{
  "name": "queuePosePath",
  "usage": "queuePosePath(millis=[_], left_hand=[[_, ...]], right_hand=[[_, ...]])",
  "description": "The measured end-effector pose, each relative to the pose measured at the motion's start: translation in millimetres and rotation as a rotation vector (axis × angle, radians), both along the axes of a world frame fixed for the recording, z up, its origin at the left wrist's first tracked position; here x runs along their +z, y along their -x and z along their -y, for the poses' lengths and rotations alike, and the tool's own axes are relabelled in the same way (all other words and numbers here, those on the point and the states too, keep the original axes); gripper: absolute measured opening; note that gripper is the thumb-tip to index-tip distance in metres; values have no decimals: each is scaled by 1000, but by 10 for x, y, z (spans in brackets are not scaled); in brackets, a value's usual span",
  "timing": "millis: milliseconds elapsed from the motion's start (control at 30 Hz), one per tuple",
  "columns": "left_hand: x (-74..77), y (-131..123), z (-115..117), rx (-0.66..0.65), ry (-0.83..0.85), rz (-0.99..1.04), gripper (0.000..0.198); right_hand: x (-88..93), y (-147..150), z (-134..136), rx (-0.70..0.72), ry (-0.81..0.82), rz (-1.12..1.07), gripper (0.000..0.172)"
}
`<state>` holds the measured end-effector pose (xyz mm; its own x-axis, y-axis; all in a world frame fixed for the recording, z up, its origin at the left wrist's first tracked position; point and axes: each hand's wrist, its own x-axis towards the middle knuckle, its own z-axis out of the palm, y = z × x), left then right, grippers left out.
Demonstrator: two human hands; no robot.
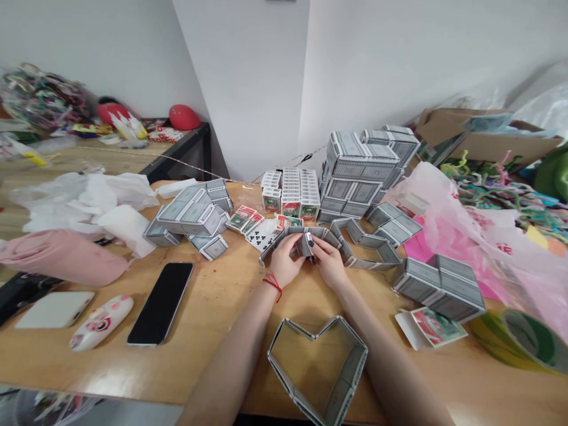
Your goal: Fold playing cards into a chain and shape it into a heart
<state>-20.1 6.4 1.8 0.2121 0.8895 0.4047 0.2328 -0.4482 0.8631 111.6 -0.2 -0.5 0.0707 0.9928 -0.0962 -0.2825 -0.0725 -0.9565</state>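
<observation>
My left hand [284, 260], with a red string on its wrist, pinches one side of a folded strip of grey-patterned playing cards [303, 244]. From the other side the fingers of my right hand [327, 260] grip the same strip, close to a small white and black edge. The strip extends left and right behind both hands. To its right lies an angular card frame [368, 242]. Between my forearms, near the table's front, a heart-shaped card frame [284, 378] stands on its edge. Loose playing cards [261, 235] lie just beyond my left hand.
Folded-card blocks are stacked in a tall pile [355, 171] at the back right, with another pile [190, 213] at left. Card boxes [290, 189] stand at the back. A phone [160, 303], a white mouse [102, 322], yellow-green tape [510, 340] and pink plastic bags [483, 236] surround the workspace.
</observation>
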Motion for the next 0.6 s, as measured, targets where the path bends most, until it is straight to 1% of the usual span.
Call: queuePosePath(millis=[100, 200, 367, 467, 600], left_hand=[[-10, 5, -3, 23, -13, 15, 53], [-26, 13, -12, 38, -35, -18, 53], [-27, 21, -5, 72, -82, -128, 56], [-23, 16, 4, 77, -98, -144, 56], [-9, 11, 9, 63, -103, -156, 54]], right_hand=[[-11, -1, -4, 21, 12, -13, 39], [5, 0, 5, 37, -14, 23, 35], [31, -5, 20, 1, -109, 193, 30], [24, -14, 22, -28, -153, 272, 26], [4, -27, 21, -66, -167, 354, 25]])
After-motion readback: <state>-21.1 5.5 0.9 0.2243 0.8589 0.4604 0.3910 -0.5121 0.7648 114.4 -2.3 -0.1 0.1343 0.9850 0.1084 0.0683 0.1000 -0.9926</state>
